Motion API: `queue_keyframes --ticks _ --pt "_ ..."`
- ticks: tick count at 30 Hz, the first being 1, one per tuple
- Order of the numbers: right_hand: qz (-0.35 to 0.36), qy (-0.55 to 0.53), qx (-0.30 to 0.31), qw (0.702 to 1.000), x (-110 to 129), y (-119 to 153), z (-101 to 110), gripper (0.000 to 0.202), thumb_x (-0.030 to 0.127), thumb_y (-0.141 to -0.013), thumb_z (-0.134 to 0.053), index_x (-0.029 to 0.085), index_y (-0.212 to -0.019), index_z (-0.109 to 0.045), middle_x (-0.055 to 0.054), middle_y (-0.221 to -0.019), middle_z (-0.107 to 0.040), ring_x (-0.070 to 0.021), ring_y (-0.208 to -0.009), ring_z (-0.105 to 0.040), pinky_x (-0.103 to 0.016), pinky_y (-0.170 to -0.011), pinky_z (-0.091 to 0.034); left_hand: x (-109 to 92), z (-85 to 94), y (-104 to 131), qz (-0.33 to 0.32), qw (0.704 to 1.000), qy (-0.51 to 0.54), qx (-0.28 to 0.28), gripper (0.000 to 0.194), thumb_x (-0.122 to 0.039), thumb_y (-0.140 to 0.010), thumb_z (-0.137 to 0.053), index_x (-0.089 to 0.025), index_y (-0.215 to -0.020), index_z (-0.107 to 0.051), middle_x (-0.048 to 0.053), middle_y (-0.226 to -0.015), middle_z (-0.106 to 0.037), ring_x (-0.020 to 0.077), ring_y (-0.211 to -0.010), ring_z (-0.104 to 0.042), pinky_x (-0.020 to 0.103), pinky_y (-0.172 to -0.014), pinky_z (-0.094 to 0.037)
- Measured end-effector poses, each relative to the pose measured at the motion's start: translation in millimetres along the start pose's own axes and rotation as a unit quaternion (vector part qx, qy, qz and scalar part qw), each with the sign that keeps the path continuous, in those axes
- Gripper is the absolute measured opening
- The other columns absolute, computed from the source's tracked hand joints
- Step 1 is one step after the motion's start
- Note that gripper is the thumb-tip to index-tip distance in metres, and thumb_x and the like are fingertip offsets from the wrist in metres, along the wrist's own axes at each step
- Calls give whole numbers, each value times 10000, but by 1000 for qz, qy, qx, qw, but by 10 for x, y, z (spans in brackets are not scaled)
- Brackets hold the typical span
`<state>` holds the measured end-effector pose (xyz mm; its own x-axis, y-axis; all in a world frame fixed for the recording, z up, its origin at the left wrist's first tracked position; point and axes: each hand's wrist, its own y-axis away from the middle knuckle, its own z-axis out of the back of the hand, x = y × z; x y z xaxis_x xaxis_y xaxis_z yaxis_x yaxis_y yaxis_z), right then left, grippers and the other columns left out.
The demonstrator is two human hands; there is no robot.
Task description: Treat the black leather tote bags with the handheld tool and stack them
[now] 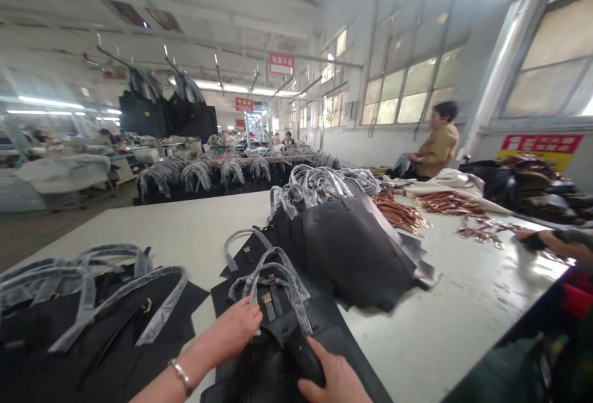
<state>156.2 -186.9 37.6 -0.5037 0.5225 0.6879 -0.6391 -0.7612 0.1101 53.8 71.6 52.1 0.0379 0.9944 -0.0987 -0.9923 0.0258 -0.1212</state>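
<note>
A black handbag with plastic-wrapped handles and gold-coloured hardware lies in front of me on other flat black pieces. My left hand, with a silver bracelet at the wrist, is closed at the left base of the handles; its fingertips are partly hidden. My right hand pinches a folded black part of the same bag between thumb and fingers on the right side. Just beyond lies another pile of black bags with wrapped handles.
More black bags lie at the left of the pale table. Brown straps with metal clasps are heaped at the right. A co-worker's arm reaches in there. Another person stands behind. Bags hang from overhead hooks.
</note>
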Motion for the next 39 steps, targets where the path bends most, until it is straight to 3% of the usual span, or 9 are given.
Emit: queue_keyframes --ticks 4,7,10,14,22,26,32,36,39 --pt "19 -31 -4 999 61 86 94 622 255 -700 -665 209 -1314 -578 -69 -1016 -760 -256 -905 -712 -260 -772 -515 -407 -147 287 214 963 164 19 268 -316 -931 -371 -190 -773 -547 65 -750 -625 213 -714 -631 305 -668 -470" --pt "-3 -88 37 995 126 295 220 589 303 -792 -588 172 -1359 -505 -37 -794 -750 -184 -584 -699 -240 -568 -520 -840 -361 520 355 823 443 -13 407 -577 -890 -377 -197 -776 -466 17 -676 -573 157 -534 -572 231 -465 -392" --pt "5 -140 103 985 130 482 333 581 362 -838 -564 167 -1375 -460 6 -634 -692 -154 -469 -638 -215 -448 -483 -1240 -512 651 354 661 650 -124 490 -666 -787 -517 -181 -846 -478 20 -770 -596 112 -552 -549 206 -471 -388" --pt "-16 -172 188 967 67 587 379 559 373 -852 -564 186 -1369 -462 26 -603 -666 -124 -422 -595 -188 -398 -451 -1502 -595 665 362 555 720 -207 501 -629 -755 -615 -155 -882 -509 46 -866 -607 84 -576 -527 179 -440 -352" --pt "-41 -241 279 929 174 507 286 514 379 -856 -580 204 -1330 -486 24 -752 -640 -82 -424 -572 -167 -368 -436 -1549 -644 689 370 528 737 -205 526 -656 -737 -633 -155 -842 -510 -22 -652 -524 58 -448 -413 163 -358 -218" --pt "-28 -258 266 928 277 400 317 467 407 -863 -587 216 -1283 -520 17 -788 -636 -73 -438 -566 -169 -389 -444 -1551 -658 680 360 535 734 -212 553 -664 -731 -628 -122 -820 -562 37 -713 -595 88 -514 -500 187 -426 -349" --pt "-33 -254 299 919 290 454 300 468 396 -852 -600 220 -1279 -524 20 -778 -639 -76 -438 -568 -171 -393 -444 -1575 -636 674 364 472 771 -225 397 -494 -760 -658 -100 -771 -608 51 -632 -595 110 -529 -517 210 -497 -391" --pt "-34 -221 204 953 270 418 282 532 394 -852 -581 195 -1332 -468 21 -732 -637 -96 -437 -573 -192 -398 -453 -1637 -528 687 380 372 829 -174 255 -294 -699 -708 -78 -822 -652 33 -659 -576 75 -526 -484 171 -469 -334" --pt "-41 -195 196 960 221 415 344 603 422 -838 -593 178 -1367 -436 24 -682 -635 -111 -442 -581 -201 -408 -454 -1717 -463 688 359 385 834 -165 209 -217 -664 -733 -87 -811 -660 9 -652 -559 61 -530 -473 161 -488 -337"
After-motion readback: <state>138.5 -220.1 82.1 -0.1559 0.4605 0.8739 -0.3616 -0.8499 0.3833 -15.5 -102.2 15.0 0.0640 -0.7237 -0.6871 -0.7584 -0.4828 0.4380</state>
